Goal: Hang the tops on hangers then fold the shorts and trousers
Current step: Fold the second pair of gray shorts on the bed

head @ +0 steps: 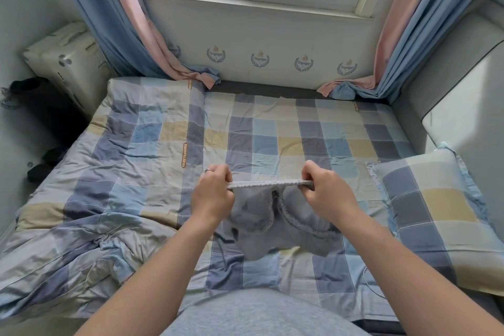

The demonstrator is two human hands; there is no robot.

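Note:
A pair of small grey shorts (275, 224) with frayed leg hems hangs in the air above the checked bed (272, 128). My left hand (214, 194) grips the left end of the waistband. My right hand (323, 191) grips the right end. The waistband is stretched taut and level between the two hands, and both legs droop below it toward the bedsheet. A ring shows on a finger of my left hand.
A checked quilt (109, 172) lies rumpled over the bed's left half. A matching pillow (441, 215) sits at the right edge. Curtains (131, 35) hang at both sides of the window. A pale suitcase (71, 63) stands at far left, a grey headboard (450, 68) at right.

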